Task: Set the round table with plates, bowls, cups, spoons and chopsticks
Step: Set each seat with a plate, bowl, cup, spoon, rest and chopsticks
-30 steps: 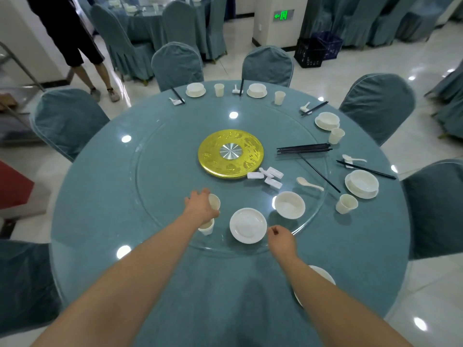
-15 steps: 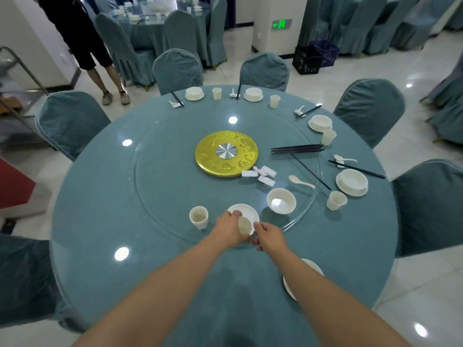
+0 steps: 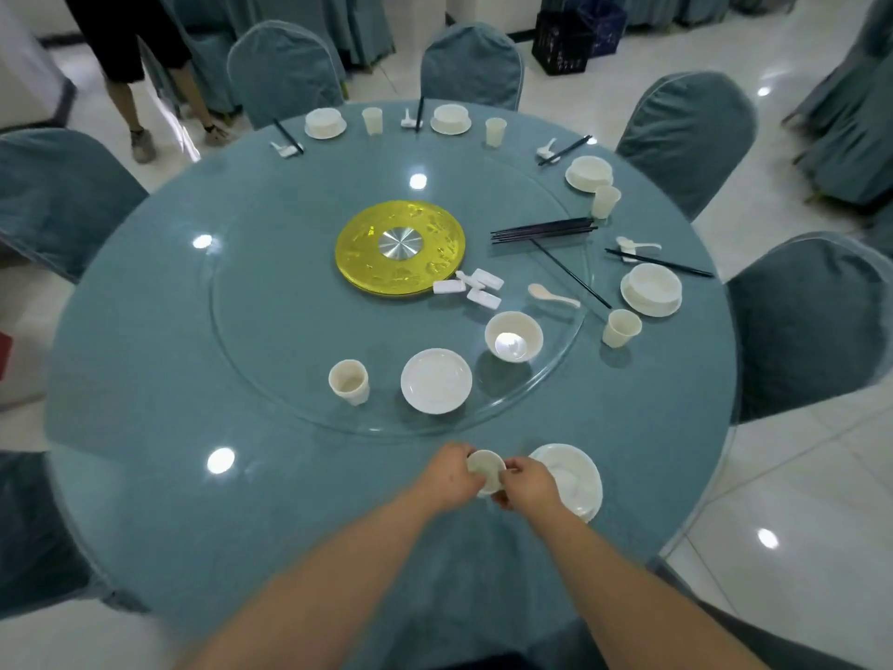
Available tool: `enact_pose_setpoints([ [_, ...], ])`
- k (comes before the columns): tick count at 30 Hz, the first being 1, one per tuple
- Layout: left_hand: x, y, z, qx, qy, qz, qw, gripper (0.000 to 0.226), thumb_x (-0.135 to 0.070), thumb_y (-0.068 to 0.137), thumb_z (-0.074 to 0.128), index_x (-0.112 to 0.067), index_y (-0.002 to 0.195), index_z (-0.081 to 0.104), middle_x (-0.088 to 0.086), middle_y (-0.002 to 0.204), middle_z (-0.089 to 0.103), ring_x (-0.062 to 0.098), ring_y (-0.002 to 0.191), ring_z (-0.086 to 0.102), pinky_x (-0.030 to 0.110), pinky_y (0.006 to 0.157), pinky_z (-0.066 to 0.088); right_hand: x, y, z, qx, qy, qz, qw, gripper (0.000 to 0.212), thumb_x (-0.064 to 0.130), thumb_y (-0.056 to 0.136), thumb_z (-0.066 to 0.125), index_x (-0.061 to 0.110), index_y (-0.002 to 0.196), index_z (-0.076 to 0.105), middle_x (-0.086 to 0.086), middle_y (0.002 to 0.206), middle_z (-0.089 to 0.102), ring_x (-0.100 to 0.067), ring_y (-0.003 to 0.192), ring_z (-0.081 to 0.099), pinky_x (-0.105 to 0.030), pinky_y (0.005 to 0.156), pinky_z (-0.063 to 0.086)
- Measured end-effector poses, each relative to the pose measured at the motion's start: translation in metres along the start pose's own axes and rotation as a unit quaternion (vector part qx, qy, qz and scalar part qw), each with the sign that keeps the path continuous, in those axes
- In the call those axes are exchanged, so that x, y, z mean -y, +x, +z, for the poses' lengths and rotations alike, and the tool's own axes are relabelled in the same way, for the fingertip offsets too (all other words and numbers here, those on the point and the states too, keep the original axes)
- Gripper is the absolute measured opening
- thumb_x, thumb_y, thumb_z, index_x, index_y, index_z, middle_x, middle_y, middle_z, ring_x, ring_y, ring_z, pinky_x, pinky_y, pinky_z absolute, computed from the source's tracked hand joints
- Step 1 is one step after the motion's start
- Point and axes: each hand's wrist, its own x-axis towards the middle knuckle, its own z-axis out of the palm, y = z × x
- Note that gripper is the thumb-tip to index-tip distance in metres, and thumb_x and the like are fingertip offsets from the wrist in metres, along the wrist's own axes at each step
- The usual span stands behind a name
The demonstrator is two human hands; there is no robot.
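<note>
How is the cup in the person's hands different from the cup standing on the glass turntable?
The held cup is gripped by the left hand and right hand near the table edge, beside a plate; the turntable cup stands alone, untouched. The held cup tilts toward the camera; the other stands upright. Both are plain white.

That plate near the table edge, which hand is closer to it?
The right hand. It lies just beside the plate, overlapping its left rim in this view. The left hand is farther left, across the cup both hands grip.
</note>
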Motion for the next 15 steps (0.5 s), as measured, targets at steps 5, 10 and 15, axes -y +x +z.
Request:
enact_pose_setpoints([
  [5,0.012,0.003,0.023,0.025,-0.007,-0.045,0.999,0.035,-0.002,0.079,0.053,-0.015,0.107,0.070,0.003,0.105,0.072,0.020,0.097,0.066,0.028,0.079,0.050,-0.021,-0.001,0.005,0.010,-0.054,0.008,0.998,0.019,0.007,0.077,0.054,0.017,0.082,0.070,-0.008,0.071,0.070,-0.026,0.069,0.065,-0.041,0.074,0.058],
  [10,0.026,0.007,0.029,0.022,-0.002,-0.072,0.997,0.026,-0.010,0.082,0.057,-0.020,0.103,0.071,-0.002,0.101,0.072,0.017,0.094,0.066,0.023,0.076,0.048,-0.022,0.002,0.007,0.035,-0.080,0.017,0.996,0.031,0.005,0.075,0.053,0.014,0.098,0.072,-0.013,0.088,0.073,-0.034,0.087,0.069,-0.042,0.081,0.058],
  [15,0.031,0.013,0.024,0.024,0.025,-0.077,0.996,0.010,-0.015,0.087,0.056,-0.019,0.088,0.065,0.003,0.094,0.066,0.017,0.082,0.053,0.026,0.077,0.046,-0.021,0.005,0.005,0.041,-0.086,0.019,0.995,0.030,0.006,0.077,0.050,0.013,0.093,0.074,-0.011,0.086,0.073,-0.033,0.089,0.069,-0.043,0.082,0.057],
])
